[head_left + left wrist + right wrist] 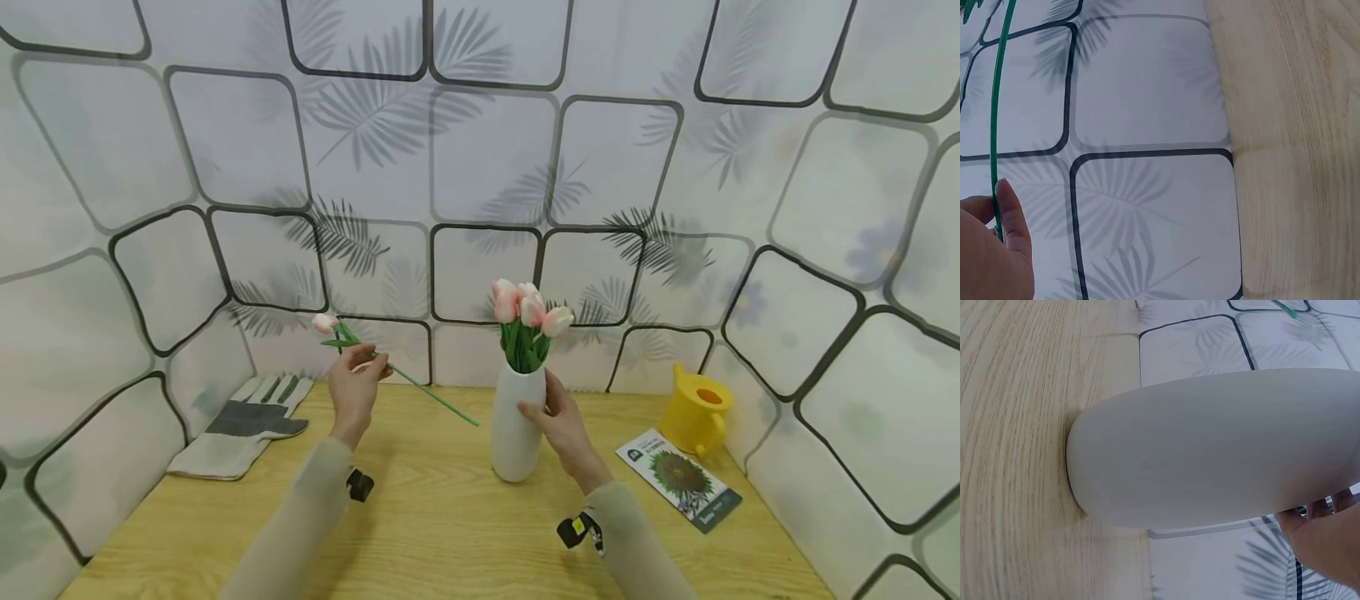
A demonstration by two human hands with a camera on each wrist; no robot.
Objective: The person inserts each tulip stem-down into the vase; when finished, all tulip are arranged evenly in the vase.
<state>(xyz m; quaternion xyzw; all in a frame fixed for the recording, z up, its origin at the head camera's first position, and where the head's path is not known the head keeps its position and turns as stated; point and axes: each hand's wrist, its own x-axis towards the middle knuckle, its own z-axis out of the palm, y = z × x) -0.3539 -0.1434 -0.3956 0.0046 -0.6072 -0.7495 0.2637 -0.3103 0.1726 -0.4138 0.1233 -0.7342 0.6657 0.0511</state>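
Observation:
My left hand (356,385) pinches the green stem of a single pink-and-white tulip (325,323), raised over the table with its bloom to the left and the stem slanting down to the right. In the left wrist view, thumb and fingertips meet around the stem (996,112). A tall white vase (516,429) stands upright on the table, holding several pink-and-white tulips (531,310) with green leaves. My right hand (564,425) grips the vase's right side below the rim, thumb in front and fingers behind. The right wrist view shows the vase base (1094,462) on the wood.
Grey-and-white work gloves (251,421) lie at the back left of the wooden table (442,533). To the right are a sunflower seed packet (678,479) and a yellow watering can (693,412). Patterned walls (480,192) enclose the back and sides.

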